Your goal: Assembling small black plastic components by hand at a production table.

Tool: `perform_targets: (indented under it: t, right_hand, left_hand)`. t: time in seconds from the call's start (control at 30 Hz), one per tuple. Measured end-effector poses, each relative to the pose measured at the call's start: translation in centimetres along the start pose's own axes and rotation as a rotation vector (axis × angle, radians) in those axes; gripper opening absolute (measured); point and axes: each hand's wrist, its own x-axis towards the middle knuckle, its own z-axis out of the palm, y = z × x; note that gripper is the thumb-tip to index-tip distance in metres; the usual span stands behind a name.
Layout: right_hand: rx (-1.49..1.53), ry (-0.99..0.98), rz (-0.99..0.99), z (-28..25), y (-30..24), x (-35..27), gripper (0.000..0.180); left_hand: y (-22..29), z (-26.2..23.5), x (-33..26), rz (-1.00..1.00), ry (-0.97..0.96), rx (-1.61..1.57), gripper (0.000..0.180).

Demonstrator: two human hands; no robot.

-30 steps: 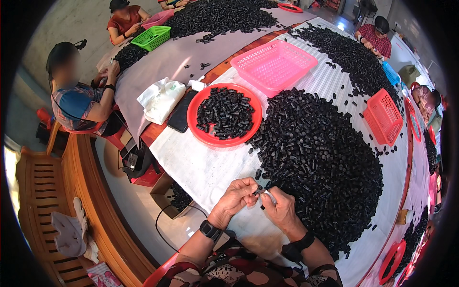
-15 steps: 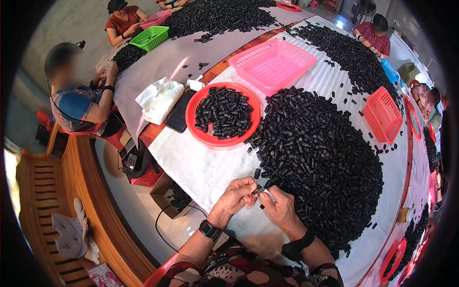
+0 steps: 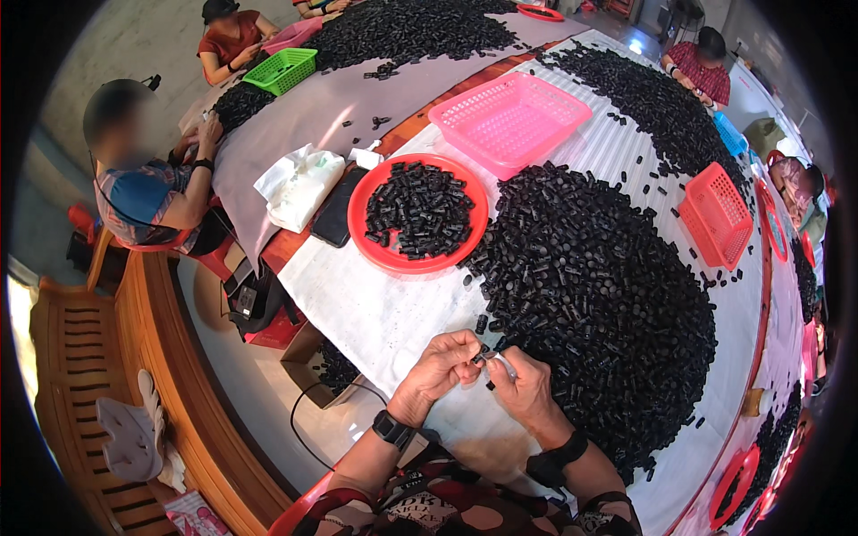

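Note:
My left hand (image 3: 444, 366) pinches a small black plastic piece (image 3: 483, 350) between thumb and fingertips, above the white-covered table. Close against it, my right hand (image 3: 523, 384) is closed, its thumb and forefinger meeting at the same piece. Something thin and pale shows between the fingertips, too small to make out. Just beyond my hands spreads a large heap of small black cylindrical pieces (image 3: 599, 295). Farther off to the left, a round red tray (image 3: 359, 241) holds a smaller pile of such pieces.
A pink basket (image 3: 509, 161) stands behind the heap, and a red basket (image 3: 715, 214) to the right. Tissues (image 3: 299, 188) and a dark phone (image 3: 332, 223) lie left of the tray. A co-worker (image 3: 147, 179) sits at left; others work farther away. A wooden bench (image 3: 80, 357) is at lower left.

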Motion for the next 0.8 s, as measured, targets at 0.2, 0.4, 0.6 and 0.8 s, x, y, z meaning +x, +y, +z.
perform_targets:
  t: [0.2, 0.4, 0.6, 0.8]
  right_hand:
    - [-0.023, -0.01, -0.037, -0.01, 0.1, -0.02, 0.023]
    - [0.013, 0.005, 0.002, 0.03, 0.18, -0.08, 0.023]
    - [-0.028, -0.016, -0.019, -0.03, 0.0, -0.07, 0.023]
    - [-0.024, -0.008, -0.04, 0.09, 0.07, -0.09, 0.023]
  left_hand:
    - [-0.22, -0.14, 0.17, 0.007, 0.025, 0.025, 0.019]
    - [-0.08, -0.07, 0.1, 0.019, 0.014, 0.019, 0.019]
    - [-0.18, -0.06, 0.1, 0.027, 0.02, 0.01, 0.018]
    - [-0.19, -0.05, 0.13, 0.032, 0.03, 0.029, 0.017]
